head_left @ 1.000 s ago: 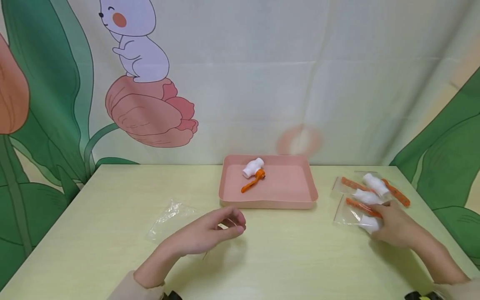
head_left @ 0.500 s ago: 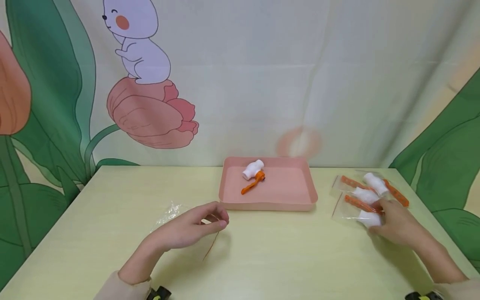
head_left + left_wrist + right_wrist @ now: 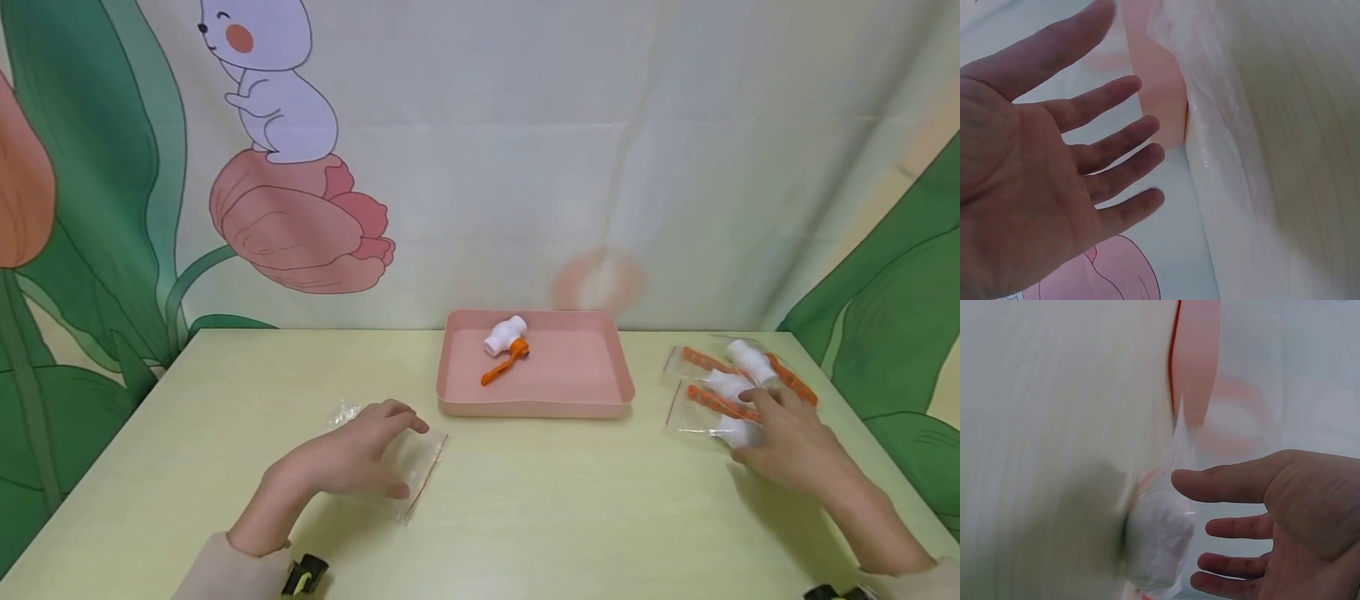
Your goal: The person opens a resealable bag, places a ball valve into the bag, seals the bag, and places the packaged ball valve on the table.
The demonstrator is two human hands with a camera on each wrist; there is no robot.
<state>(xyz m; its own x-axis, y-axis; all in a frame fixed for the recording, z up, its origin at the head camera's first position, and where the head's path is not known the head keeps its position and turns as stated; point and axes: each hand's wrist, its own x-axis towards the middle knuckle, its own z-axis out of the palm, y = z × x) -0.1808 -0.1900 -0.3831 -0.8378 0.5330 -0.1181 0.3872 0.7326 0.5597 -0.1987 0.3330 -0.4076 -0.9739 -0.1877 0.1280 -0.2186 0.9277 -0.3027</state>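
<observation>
My left hand [image 3: 352,454] hovers over a clear zip bag [image 3: 426,467] with a red seal line, at the table's left. Its fingers [image 3: 1116,140] are spread and relaxed in the left wrist view. At the right, my right hand [image 3: 795,442] reaches over a front zip bag [image 3: 686,417] that contains an orange strip-like handle [image 3: 712,402] and a white plastic pipe fitting [image 3: 738,432]. In the right wrist view the thumb [image 3: 1222,484] lies close to the bagged white fitting [image 3: 1160,534]; whether it touches is unclear. The fingers there look straight.
A pink tray [image 3: 577,408] stands at the back centre. Inside it lie a white fitting [image 3: 505,335] and an orange lever [image 3: 504,365]. Behind the front bag, more bags hold a white fitting [image 3: 752,361] and orange handles [image 3: 795,383]. A printed curtain [image 3: 480,167] closes the back.
My left hand has moved left and towards the body, and its fingers have spread off the clear bag, which lies on the table. The right hand has stayed near the front bag, its fingers opening slightly.
</observation>
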